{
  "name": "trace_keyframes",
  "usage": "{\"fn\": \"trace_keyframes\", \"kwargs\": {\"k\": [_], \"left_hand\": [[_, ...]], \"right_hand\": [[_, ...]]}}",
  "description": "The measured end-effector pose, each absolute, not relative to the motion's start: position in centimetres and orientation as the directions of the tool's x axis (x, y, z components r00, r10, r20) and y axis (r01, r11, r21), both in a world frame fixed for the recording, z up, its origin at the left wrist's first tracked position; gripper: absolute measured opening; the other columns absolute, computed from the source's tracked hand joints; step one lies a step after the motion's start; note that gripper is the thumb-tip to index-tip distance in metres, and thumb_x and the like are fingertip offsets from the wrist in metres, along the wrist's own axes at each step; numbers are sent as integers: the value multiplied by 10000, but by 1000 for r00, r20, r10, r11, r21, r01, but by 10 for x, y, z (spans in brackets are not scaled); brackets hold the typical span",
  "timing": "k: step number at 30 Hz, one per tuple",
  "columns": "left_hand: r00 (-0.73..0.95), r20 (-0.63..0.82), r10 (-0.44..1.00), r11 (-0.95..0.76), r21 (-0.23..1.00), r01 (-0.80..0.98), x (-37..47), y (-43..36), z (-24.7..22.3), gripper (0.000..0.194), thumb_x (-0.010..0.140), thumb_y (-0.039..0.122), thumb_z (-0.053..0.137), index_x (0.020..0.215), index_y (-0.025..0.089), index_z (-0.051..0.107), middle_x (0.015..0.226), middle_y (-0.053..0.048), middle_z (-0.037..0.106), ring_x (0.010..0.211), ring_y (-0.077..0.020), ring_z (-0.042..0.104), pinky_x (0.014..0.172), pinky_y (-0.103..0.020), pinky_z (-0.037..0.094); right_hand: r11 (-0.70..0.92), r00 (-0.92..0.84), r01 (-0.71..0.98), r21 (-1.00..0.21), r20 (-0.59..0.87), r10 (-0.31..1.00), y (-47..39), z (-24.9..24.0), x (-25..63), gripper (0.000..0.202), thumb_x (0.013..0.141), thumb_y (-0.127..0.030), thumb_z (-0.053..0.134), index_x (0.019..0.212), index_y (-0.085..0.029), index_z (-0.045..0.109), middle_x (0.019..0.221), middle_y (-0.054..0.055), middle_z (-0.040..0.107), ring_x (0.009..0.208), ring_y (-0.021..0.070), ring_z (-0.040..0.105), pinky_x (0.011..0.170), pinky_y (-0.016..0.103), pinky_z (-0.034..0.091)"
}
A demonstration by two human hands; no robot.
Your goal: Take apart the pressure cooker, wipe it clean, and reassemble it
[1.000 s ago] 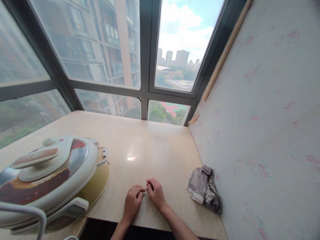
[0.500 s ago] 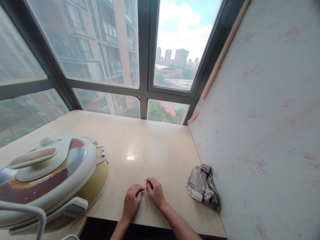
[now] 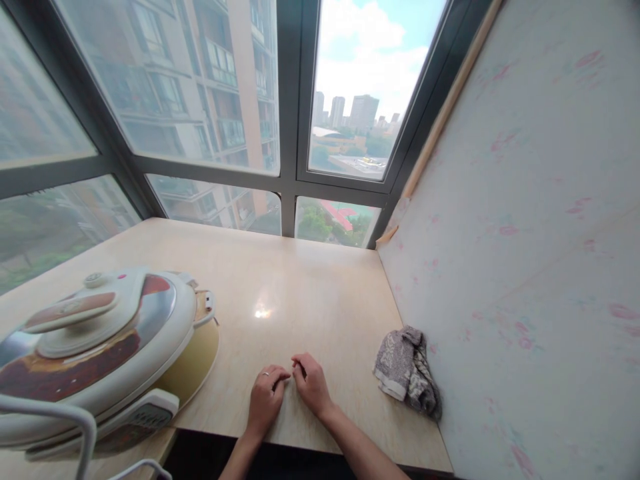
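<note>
My left hand [image 3: 267,397] rests on the pale countertop [image 3: 320,293] near its front edge, a ring on one finger. Its fingers are curled in and I see nothing held. Close beside it, my right hand [image 3: 311,385] also lies on the surface, fingers loosely folded, with nothing visible in them. The two hands nearly meet at the fingertips. A crumpled grey patterned cloth [image 3: 407,370] lies to the right of my right hand, apart from it, against the wall.
On the left stands a large white electric cooker [image 3: 125,353] with a domed lid, a side handle and a control panel. A white curved tube [image 3: 60,408] crosses the lower left corner. Dark-framed windows [image 3: 287,180] line the back; a floral-papered wall [image 3: 510,233] bounds the right.
The view has shifted very slightly, so the cooker sits a little further right. Both hands and the cloth stay where they were on the countertop.
</note>
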State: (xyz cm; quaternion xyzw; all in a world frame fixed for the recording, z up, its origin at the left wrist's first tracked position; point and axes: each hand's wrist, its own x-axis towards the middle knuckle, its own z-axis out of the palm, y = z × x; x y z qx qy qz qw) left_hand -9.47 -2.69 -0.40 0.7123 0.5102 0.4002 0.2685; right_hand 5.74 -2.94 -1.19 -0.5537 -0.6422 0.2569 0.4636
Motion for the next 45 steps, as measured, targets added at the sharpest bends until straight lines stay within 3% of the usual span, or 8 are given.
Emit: {"fn": "trace_keyframes", "kwargs": {"k": [32, 40, 45], "left_hand": [[148, 232, 961, -275, 832, 481, -94, -29, 3, 275, 816, 154, 461, 776, 219, 725, 872, -85, 742, 896, -251, 681, 848, -420, 543], [126, 168, 978, -205, 900, 386, -95, -33, 13, 307, 763, 90, 448, 796, 208, 730, 887, -82, 748, 915, -236, 685, 872, -408, 541], [-9, 141, 990, -134, 958, 254, -114, -40, 24, 290, 752, 114, 438, 782, 195, 715, 801, -59, 727, 789, -197, 681, 762, -333, 553]], "right_hand": [[226, 84, 423, -878, 286, 954, -31, -12, 58, 227, 882, -161, 478, 983, -189, 679, 878, 58, 711, 805, 178, 666, 759, 290, 528], [133, 109, 339, -931, 180, 978, -31, -12, 62, 219, 878, -280, 526, 987, -193, 695, 876, 76, 730, 807, 215, 685, 767, 336, 555], [-4, 85, 250, -968, 17, 996, -28, -11, 65, 281, 844, -403, 583, 987, -190, 697, 849, 91, 729, 768, 254, 694, 729, 383, 562]]}}
